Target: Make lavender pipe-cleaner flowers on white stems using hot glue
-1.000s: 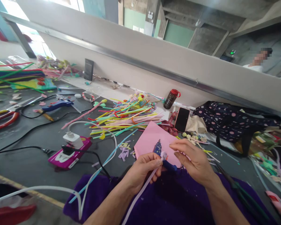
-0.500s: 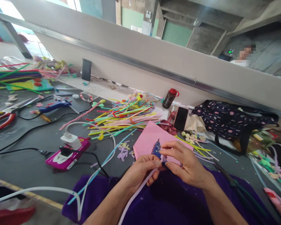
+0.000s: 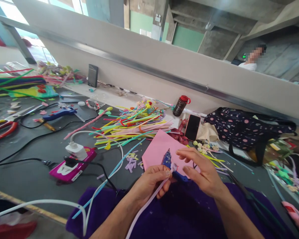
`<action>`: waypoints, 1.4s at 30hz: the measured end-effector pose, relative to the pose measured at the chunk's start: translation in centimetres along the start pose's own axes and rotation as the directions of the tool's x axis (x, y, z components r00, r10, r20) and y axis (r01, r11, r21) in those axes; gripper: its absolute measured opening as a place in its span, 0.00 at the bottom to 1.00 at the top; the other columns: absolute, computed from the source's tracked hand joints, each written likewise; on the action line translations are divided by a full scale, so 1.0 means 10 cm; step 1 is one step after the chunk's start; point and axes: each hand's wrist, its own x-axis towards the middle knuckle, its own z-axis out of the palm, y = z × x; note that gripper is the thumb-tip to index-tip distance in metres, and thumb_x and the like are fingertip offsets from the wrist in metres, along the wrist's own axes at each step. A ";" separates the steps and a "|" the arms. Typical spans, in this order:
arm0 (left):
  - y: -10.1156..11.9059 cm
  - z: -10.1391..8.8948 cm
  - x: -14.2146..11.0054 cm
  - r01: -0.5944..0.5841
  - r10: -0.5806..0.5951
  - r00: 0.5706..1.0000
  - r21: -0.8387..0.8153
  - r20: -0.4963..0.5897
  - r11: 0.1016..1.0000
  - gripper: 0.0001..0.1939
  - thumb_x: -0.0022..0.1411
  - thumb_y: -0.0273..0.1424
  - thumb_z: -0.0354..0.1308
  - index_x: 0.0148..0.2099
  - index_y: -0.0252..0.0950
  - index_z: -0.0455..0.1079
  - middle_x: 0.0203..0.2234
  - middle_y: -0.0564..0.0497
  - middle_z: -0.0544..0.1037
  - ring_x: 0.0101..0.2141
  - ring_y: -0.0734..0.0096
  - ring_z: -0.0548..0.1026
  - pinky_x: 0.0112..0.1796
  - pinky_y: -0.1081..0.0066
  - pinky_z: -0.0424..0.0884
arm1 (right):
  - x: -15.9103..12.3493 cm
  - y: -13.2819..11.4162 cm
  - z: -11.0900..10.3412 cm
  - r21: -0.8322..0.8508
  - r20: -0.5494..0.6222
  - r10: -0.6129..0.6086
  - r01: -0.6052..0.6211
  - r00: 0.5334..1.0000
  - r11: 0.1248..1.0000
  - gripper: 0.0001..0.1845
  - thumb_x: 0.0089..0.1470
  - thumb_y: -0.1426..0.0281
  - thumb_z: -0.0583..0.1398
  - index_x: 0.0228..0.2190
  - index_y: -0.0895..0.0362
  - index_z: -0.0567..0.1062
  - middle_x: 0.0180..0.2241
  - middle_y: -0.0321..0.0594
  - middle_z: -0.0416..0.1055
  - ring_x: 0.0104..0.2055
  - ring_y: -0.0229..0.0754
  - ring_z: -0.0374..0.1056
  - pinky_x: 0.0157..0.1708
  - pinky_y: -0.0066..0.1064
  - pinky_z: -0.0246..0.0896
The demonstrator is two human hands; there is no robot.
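Note:
My left hand (image 3: pixel 156 179) is closed, thumb and fingers pinching a long pale lilac stem (image 3: pixel 145 209) that trails down toward the bottom edge. At the pinched end a small pale purple piece (image 3: pixel 174 167) sticks out; its exact shape is hard to make out. My right hand (image 3: pixel 201 171) is just to the right with its fingers apart, nothing between them. Behind my fingertips a blue glue gun (image 3: pixel 167 159) rests on a pink sheet (image 3: pixel 154 149), its nozzle pointing away and part of its body hidden by my left hand.
Small cut lilac pieces (image 3: pixel 131 165) lie left of the sheet. Further back is a heap of coloured stems (image 3: pixel 132 127). A magenta power strip (image 3: pixel 73 166) with cords stands left, beyond it scissors (image 3: pixel 10 121). A phone (image 3: pixel 192 127), bottle (image 3: pixel 180 106) and dark bag (image 3: pixel 246 132) are right.
My right hand has drawn back to the right, away from the small purple piece, and its fingers have spread. More of the glue gun shows. My left hand stays in place.

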 end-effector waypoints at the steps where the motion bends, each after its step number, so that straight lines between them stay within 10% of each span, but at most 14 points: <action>1: 0.00 0.00 0.00 -0.004 0.004 1.000 -0.001 0.003 1.000 0.10 0.55 0.34 0.55 0.27 0.34 0.62 0.12 0.56 0.69 0.10 0.83 0.61 0.12 0.82 0.52 | 0.00 0.01 0.00 0.029 -0.029 0.024 -0.023 0.999 0.999 0.17 0.57 0.71 0.54 0.48 0.53 0.67 0.46 0.43 0.67 0.44 0.43 0.65 0.40 0.34 0.62; 24: 0.00 -0.01 -0.04 -0.099 0.109 0.991 -0.133 0.073 0.986 0.11 0.56 0.35 0.56 0.29 0.32 0.63 0.13 0.56 0.69 0.10 0.84 0.62 0.12 0.83 0.54 | 0.04 0.19 0.06 0.071 -0.067 0.250 -0.246 0.966 0.967 0.07 0.55 0.68 0.56 0.31 0.55 0.75 0.28 0.35 0.72 0.30 0.39 0.68 0.31 0.28 0.60; 30: -0.02 0.04 -0.13 -0.020 0.071 0.954 -0.173 0.291 0.985 0.10 0.53 0.34 0.59 0.31 0.31 0.66 0.19 0.51 0.75 0.14 0.80 0.70 0.13 0.83 0.64 | 0.03 0.32 0.24 0.018 0.038 0.314 -0.315 0.949 0.949 0.09 0.55 0.65 0.56 0.32 0.55 0.74 0.30 0.37 0.73 0.33 0.41 0.69 0.32 0.30 0.61; 42: -0.01 0.04 -0.18 -0.026 0.160 0.814 -0.239 0.559 0.971 0.17 0.47 0.40 0.64 0.31 0.31 0.67 0.18 0.53 0.74 0.15 0.78 0.71 0.14 0.82 0.66 | 0.67 0.19 0.86 -0.166 0.366 -0.089 0.159 0.927 0.973 0.07 0.53 0.74 0.56 0.32 0.55 0.74 0.29 0.38 0.73 0.32 0.39 0.68 0.31 0.28 0.62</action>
